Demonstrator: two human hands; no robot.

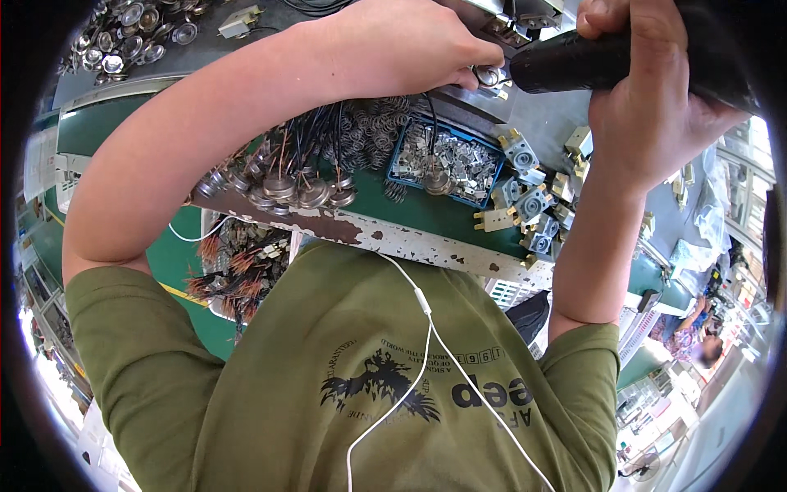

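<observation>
A person in an olive T-shirt (pixel 311 344) leans over a workbench, seen from above; the left hand (pixel 414 47) pinches a small round metal part (pixel 489 76) between thumb and forefinger, its other fingers tucked out of sight, while the right hand (pixel 643 111) wraps its fingers round a thick black cylindrical tool (pixel 574 62), whose narrow end points at that part, so the pinch seems meant to steady the piece and the full grip to keep the heavier tool level; whether a finger presses a switch, I cannot tell. A dark cable drops from beneath the left hand to a metal disc (pixel 438 182) hanging in front of a blue tray (pixel 396 156) of small metal clips (pixel 451 153), partly covering them. Coiled springs (pixel 373 131) lie left of the tray, near a cluster of wired metal discs (pixel 279 189), and pale and grey blocks with brass prongs (pixel 537 205) crowd its right, probably kept close for easy reach. The left forearm crosses the bench and hides part of it; a white earphone cord (pixel 422 300) trails down the shirt, below the chipped bench edge (pixel 402 239)
</observation>
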